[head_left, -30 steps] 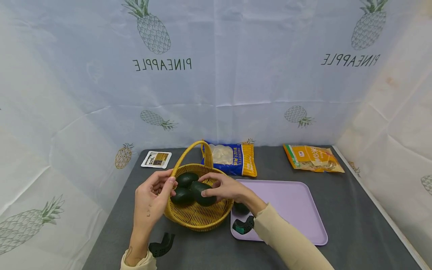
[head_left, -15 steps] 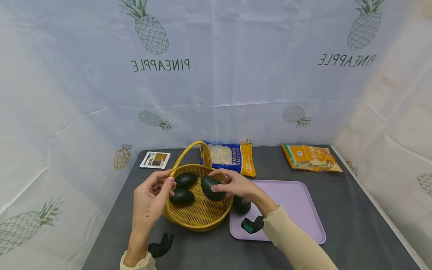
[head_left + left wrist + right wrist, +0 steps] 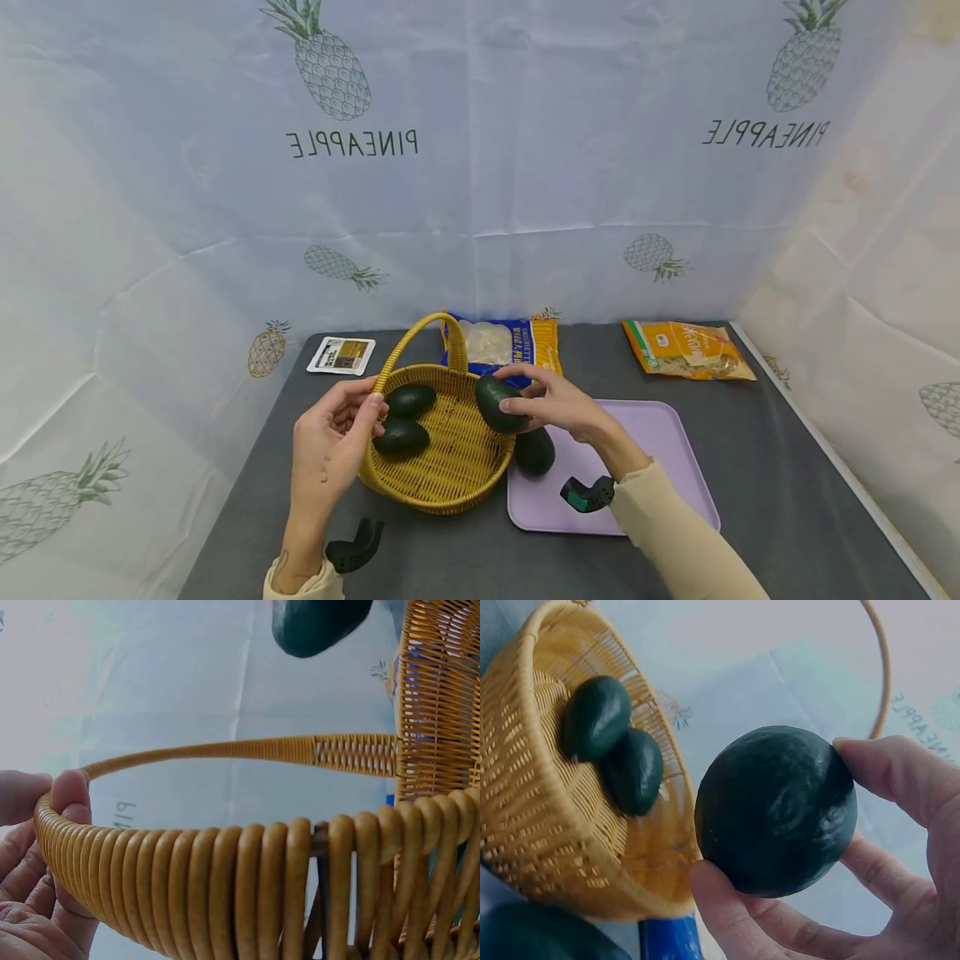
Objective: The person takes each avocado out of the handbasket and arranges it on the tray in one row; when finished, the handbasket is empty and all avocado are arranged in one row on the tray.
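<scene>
A yellow wicker basket (image 3: pixel 457 467) stands on the dark table with two dark green avocados, one (image 3: pixel 411 401) behind the other (image 3: pixel 401 437), at its left side. My left hand (image 3: pixel 330 442) grips the basket's arched handle (image 3: pixel 172 855) between thumb and fingers. Over the basket's right rim my right hand (image 3: pixel 558 404) holds another avocado (image 3: pixel 776 810), pinched between thumb and fingertips. One more avocado (image 3: pixel 535 452) lies on the left part of the lilac tray (image 3: pixel 637 475), beside the basket.
Behind the basket lies a blue and yellow pasta bag (image 3: pixel 517 346). An orange food bag (image 3: pixel 688 350) is at the back right, a small white packet (image 3: pixel 341 356) at the back left. A pineapple-print cloth (image 3: pixel 525 167) hangs behind the table.
My right hand has lifted an avocado from beside the other two and carried it rightward to the basket's right rim. The left hand keeps its grip on the handle.
</scene>
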`<state>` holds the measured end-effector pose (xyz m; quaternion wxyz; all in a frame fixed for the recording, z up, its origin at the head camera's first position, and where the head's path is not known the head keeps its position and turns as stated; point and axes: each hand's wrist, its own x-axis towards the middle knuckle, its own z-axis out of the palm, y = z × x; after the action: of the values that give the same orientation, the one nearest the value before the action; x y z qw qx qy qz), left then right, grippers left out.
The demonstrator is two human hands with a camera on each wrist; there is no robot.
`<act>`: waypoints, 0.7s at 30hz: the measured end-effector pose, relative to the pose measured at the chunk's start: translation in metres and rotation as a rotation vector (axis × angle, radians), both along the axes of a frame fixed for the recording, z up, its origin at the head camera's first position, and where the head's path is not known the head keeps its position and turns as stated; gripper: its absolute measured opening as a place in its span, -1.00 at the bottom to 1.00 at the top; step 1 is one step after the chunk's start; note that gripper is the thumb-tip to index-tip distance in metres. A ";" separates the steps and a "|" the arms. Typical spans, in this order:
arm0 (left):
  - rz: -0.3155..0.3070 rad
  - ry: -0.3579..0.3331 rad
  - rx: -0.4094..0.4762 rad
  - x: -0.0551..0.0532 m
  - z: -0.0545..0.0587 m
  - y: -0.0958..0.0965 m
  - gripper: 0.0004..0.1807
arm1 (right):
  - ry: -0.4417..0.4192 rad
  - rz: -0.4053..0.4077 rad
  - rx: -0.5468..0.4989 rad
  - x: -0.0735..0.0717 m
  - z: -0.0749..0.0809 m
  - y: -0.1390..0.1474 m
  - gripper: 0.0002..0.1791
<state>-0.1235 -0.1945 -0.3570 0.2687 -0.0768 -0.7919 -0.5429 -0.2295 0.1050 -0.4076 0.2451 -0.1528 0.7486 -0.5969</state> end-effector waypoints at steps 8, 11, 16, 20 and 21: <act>-0.005 0.004 0.001 0.000 0.001 -0.001 -0.80 | 0.021 -0.088 0.041 0.005 0.000 0.030 -0.37; -0.003 0.001 0.007 0.001 0.000 0.000 -0.80 | 0.011 -0.120 0.051 0.007 -0.004 0.041 -0.34; -0.008 -0.003 0.011 0.001 0.000 0.001 -0.79 | -0.016 -0.169 0.043 0.012 -0.011 0.057 -0.32; -0.015 -0.009 0.016 0.001 0.001 0.001 -0.79 | -0.035 -0.210 0.028 0.015 -0.018 0.068 -0.31; -0.014 -0.011 0.015 0.001 0.001 0.001 -0.80 | -0.039 -0.219 0.030 0.017 -0.020 0.070 -0.30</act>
<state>-0.1229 -0.1939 -0.3564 0.2613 -0.0773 -0.7887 -0.5511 -0.2130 0.1755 -0.4275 0.1951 -0.0549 0.7648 -0.6116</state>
